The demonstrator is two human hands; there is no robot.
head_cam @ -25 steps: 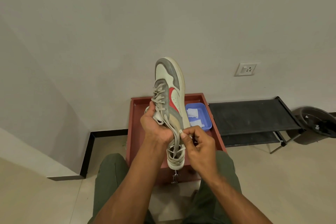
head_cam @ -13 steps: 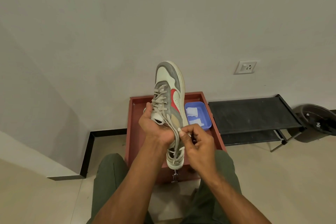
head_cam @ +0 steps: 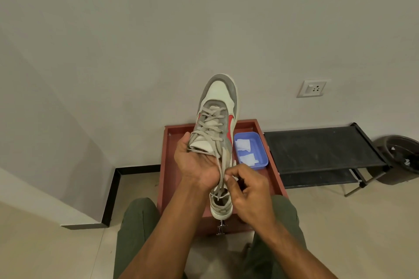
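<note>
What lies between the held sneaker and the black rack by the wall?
In the head view, a blue tray with white folded pieces in it sits between the sneaker and the black rack, on the red-brown table.

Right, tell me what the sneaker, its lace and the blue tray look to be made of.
The sneaker: matte, napped grey panels, likely suede; smooth off-white panels, leather or synthetic; rubbery sole edge. The lace: flat woven fabric, limp, matte beige. The blue tray: moulded plastic, judging by its even colour, rounded corners and slight sheen.
</note>
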